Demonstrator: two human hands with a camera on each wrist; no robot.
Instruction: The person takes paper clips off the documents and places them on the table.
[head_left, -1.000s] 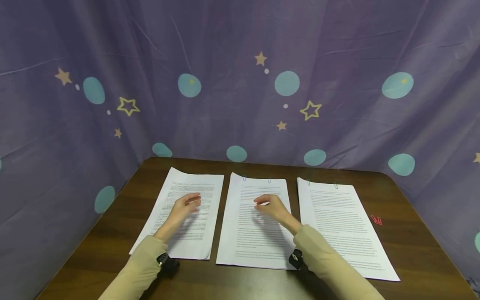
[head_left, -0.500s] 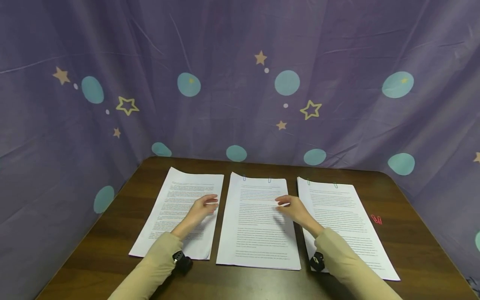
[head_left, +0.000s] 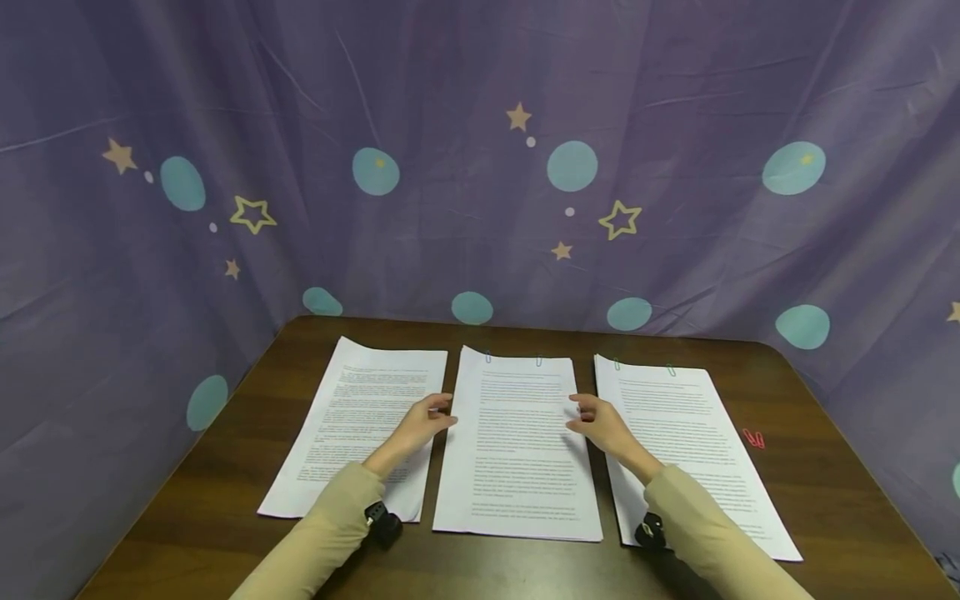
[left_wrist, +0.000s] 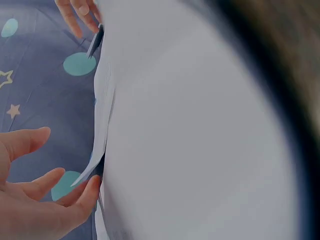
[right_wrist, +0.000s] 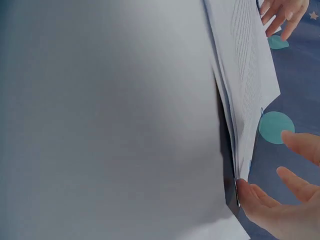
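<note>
Between both hands lies the middle stack of printed paper [head_left: 525, 467], with two bluish paper clips [head_left: 538, 362] on its far edge. My left hand [head_left: 423, 425] is at that stack's left edge, over the left paper stack [head_left: 360, 467]. On the opposite side, my right hand [head_left: 603, 425] is at the middle stack's right edge, overlapping the right paper stack [head_left: 705, 483]. In the left wrist view the left fingertips [left_wrist: 92, 187] are right at the sheet edges. Right fingertips [right_wrist: 242, 187] meet a sheet edge in the right wrist view. Thumbs and fingers of both hands are spread, not curled round the paper.
The right stack carries two green paper clips [head_left: 671, 371] at its far edge. Two red paper clips [head_left: 753, 438] lie on the brown table [head_left: 840, 508] to the right. A purple patterned curtain [head_left: 480, 167] hangs behind the table.
Both hands have moved right across the table. The left has gone from over the left stack to the middle stack's left edge, the right from over the middle stack to its right edge.
</note>
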